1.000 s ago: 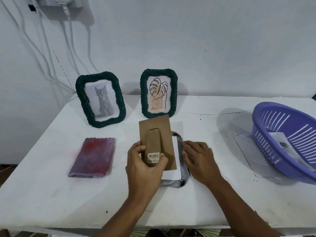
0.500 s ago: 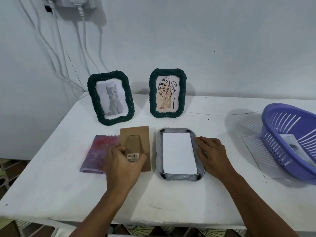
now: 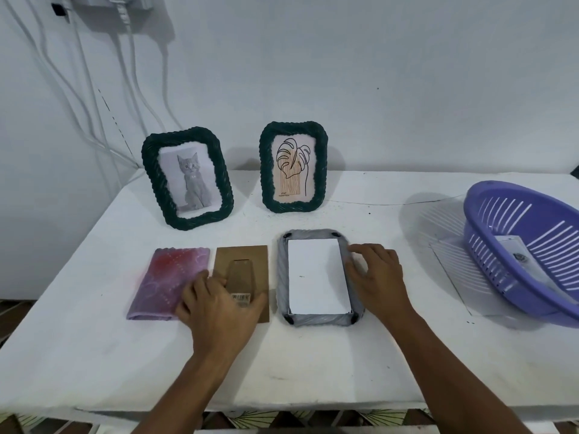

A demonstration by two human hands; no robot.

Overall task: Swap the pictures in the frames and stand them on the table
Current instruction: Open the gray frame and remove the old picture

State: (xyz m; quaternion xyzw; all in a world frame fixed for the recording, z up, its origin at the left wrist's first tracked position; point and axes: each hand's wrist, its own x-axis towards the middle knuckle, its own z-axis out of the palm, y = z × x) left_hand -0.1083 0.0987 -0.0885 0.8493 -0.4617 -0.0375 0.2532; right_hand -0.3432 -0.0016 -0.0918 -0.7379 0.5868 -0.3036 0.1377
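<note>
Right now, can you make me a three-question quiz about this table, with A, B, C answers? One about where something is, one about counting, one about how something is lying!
1. Where is the brown backing board?
A. Between the purple cloth and the grey frame
B. Inside the purple basket
C. Behind the cat picture frame

2. How many frames stand upright?
A. One
B. Two
C. Four

3. How is the grey frame lying?
A. Standing against the wall
B. Flat, face down, its back open
C. Upright in the left hand

Answers: 1 A, the board lies flat between cloth and grey frame. 2 B, only the cat frame and the leaf picture frame stand. 3 B, white paper shows in its open back, and the right hand rests on its edge.
</note>
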